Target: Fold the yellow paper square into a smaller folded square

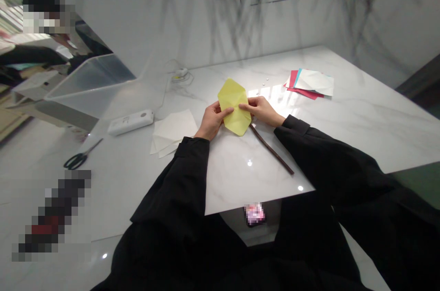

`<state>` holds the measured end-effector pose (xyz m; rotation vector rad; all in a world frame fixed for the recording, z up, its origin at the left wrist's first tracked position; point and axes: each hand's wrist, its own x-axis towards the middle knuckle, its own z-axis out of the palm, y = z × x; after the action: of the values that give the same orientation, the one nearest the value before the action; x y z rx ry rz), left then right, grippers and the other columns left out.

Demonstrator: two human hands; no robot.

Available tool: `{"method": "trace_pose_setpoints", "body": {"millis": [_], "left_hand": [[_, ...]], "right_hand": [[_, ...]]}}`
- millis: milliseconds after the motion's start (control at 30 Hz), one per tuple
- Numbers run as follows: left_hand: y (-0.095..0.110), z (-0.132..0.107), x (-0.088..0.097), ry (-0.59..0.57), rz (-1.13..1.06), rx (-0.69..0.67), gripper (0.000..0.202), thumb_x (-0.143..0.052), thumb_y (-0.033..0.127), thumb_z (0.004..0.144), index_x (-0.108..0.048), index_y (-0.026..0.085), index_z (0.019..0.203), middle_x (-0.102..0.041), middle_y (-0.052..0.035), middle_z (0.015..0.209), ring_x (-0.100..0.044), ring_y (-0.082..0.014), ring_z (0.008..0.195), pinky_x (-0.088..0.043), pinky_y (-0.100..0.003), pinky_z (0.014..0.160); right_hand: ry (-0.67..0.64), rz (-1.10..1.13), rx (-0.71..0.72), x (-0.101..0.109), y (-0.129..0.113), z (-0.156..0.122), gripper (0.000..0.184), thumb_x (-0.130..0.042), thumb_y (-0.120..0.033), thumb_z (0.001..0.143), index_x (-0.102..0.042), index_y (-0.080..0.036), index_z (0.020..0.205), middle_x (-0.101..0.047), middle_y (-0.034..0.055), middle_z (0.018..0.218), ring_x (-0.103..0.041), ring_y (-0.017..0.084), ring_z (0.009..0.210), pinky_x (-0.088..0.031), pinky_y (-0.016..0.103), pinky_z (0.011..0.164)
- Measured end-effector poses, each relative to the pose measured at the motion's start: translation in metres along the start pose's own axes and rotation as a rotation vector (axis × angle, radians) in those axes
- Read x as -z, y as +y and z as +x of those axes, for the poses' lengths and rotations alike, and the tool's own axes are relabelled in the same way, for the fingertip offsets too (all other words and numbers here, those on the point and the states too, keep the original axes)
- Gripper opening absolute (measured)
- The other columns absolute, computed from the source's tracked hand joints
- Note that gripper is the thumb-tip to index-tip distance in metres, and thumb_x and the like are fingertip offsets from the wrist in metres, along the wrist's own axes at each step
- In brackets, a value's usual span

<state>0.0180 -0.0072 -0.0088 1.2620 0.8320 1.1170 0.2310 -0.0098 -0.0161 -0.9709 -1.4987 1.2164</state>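
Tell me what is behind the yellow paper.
The left hand and right hand curl partly behind the yellow paper, where parts of them are hidden. White table shows beyond it. The brown stick reaches its lower-right edge; whether it continues behind is covered.

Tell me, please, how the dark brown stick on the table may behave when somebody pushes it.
The dark brown stick is thin, so it is probably light. It keeps a nearly straight line, which suggests stiff rather than floppy. The tabletop looks glossy, so it may slide easily, though its slight bend might hinder rolling.
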Motion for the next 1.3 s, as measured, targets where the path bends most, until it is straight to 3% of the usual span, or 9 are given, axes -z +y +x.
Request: {"method": "trace_pose_setpoints", "body": {"millis": [467,733,867,1067,1300], "left_hand": [[-0.0028,0.0008,-0.0008,0.01,-0.001,-0.034,0.064,-0.099,0.048,0.062,-0.077,0.015,0.112,-0.082,-0.0141,0.115,-0.076,-0.0328,0.111,-0.061,-0.046,0.098],[-0.0033,0.0006,-0.0013,0.029,0.011,-0.039,0.06,-0.098,0.047,0.063,-0.077,0.015,0.109,-0.082,-0.0138,0.112,-0.077,-0.0322,0.107,-0.062,-0.046,0.097],[-0.0038,0.0012,-0.0006,0.022,0.023,-0.024,0.06,-0.098,0.047,0.063,-0.077,0.014,0.108,-0.082,-0.0142,0.111,-0.078,-0.0315,0.104,-0.062,-0.044,0.095],[-0.0047,0.0014,0.0005,0.017,0.031,-0.009,0.06,-0.098,0.048,0.062,-0.077,0.014,0.106,-0.082,-0.0142,0.112,-0.077,-0.0318,0.105,-0.062,-0.043,0.094],[-0.0024,0.0012,-0.0005,0.052,0.008,-0.014,0.061,-0.098,0.047,0.061,-0.076,0.015,0.108,-0.082,-0.0135,0.113,-0.078,-0.0318,0.104,-0.063,-0.044,0.093]], "right_hand": [[0.008,-0.018,0.0,-0.0025,-0.0011,-0.0019,0.056,-0.083,-0.065,0.08,-0.076,-0.011,0.09,-0.066,0.002,0.07,-0.049,0.011,0.058,-0.037,0.025,0.05],[-0.003,-0.041,-0.002,-0.0029,-0.003,-0.0025,0.057,-0.082,-0.07,0.08,-0.072,-0.015,0.087,-0.066,0.0027,0.074,-0.051,0.012,0.061,-0.038,0.028,0.053],[0.078,0.015,0.018,0.0,-0.0026,0.0005,0.062,-0.08,-0.079,0.078,-0.07,-0.018,0.087,-0.065,0.0017,0.077,-0.053,0.012,0.063,-0.042,0.027,0.056],[0.122,0.126,0.018,0.0007,-0.0032,0.0018,0.068,-0.083,-0.083,0.07,-0.067,-0.018,0.079,-0.052,-0.003,0.066,-0.041,0.009,0.056,-0.035,0.025,0.051],[0.092,-0.013,0.013,0.0007,-0.005,-0.0003,0.068,-0.075,-0.086,0.078,-0.065,-0.019,0.076,-0.052,-0.002,0.064,-0.043,0.011,0.057,-0.036,0.027,0.052]]}}
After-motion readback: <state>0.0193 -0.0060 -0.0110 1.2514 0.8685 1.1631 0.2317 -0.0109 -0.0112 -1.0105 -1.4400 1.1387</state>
